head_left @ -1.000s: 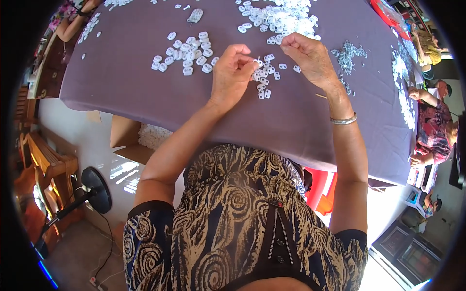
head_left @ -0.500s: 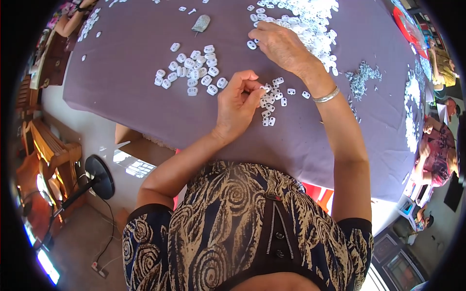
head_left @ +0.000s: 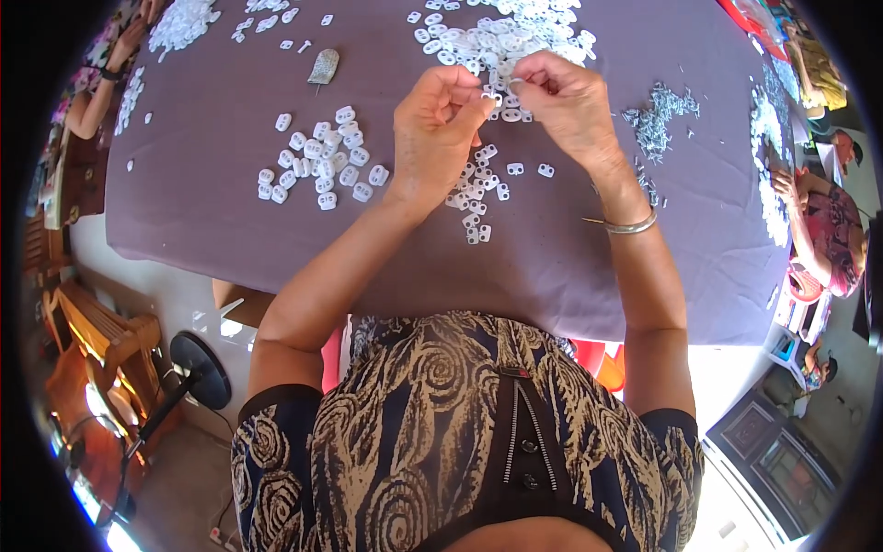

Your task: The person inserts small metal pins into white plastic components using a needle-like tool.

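Note:
My left hand [head_left: 430,133] pinches a small white plate with holes [head_left: 496,98] between thumb and fingertips. Close beside it, my right hand [head_left: 572,109] is closed on a white oval piece [head_left: 515,84], mostly covered by the fingers. The two held pieces are near each other but look apart. Beyond both hands spreads a big heap of white oval pieces [head_left: 543,32]. Small white two-hole plates [head_left: 473,191] lie loosely under and nearer than my left hand. To the left sits a group of thicker white two-hole pieces [head_left: 324,158].
A pile of small metal screws [head_left: 658,124] lies right of my right hand. At the far left are a small grey pouch-like thing [head_left: 323,68] and another white heap [head_left: 184,25]. Other people sit along the purple-grey cloth's [head_left: 552,267] left and right sides. A fan [head_left: 200,370] stands lower left.
My right hand has come back from the heap toward my left hand with a white oval piece. My left hand has moved up and away from the small plates, still pinching one.

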